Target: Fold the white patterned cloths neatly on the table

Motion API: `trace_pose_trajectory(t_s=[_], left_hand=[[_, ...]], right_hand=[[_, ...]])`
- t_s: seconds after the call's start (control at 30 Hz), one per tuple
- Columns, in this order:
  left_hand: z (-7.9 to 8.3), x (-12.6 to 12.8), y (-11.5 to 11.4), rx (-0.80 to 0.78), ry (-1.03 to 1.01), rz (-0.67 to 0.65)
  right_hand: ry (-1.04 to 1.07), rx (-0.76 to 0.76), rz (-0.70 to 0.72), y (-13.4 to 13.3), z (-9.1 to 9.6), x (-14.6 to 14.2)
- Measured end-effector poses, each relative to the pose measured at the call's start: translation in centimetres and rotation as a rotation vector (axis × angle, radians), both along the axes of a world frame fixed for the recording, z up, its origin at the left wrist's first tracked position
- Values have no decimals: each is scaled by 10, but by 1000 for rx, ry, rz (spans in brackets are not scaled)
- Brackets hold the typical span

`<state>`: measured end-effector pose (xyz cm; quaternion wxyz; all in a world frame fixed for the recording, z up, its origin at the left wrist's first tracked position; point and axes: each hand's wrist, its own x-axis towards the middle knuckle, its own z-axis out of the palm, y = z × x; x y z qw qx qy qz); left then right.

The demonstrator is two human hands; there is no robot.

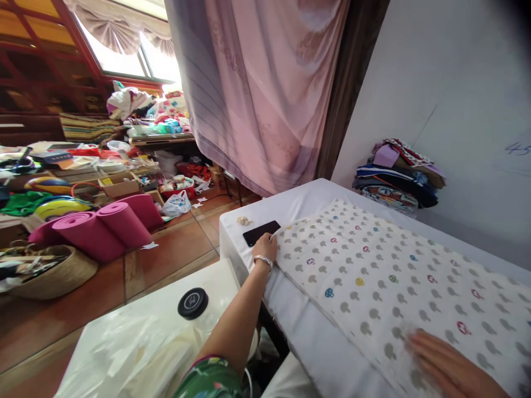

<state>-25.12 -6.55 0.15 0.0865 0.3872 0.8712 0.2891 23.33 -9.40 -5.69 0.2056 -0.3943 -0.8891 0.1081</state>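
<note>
A white cloth printed with grey and coloured mushrooms lies spread over a bed-like surface covered by a white sheet. At the cloth's far left corner, the fingers of my left hand are closed on its edge. Just beyond those fingers lies a black phone, partly covered by them. My right hand rests over the near part of the cloth, its fingers stretched out and blurred by motion. A small beige item, too small to name, sits by the phone.
Left of me, a white table bears a black-lidded jar and plastic bags. Rolled pink mats, a woven basket and clutter cover the floor beyond. Folded clothes are stacked against the wall; a pink curtain hangs behind.
</note>
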Motion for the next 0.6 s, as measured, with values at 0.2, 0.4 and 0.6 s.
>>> trace_pose_trajectory(t_s=[0.2, 0.4, 0.6], left_hand=[[-5, -3, -2, 72, -58, -27], [-6, -5, -4, 102, -91, -22], [-9, -7, -4, 135, -140, -16]], right_hand=[[-79, -301, 166, 77, 76, -168], [58, -156, 206, 153, 79, -324], [-122, 40, 290, 194, 59, -378]])
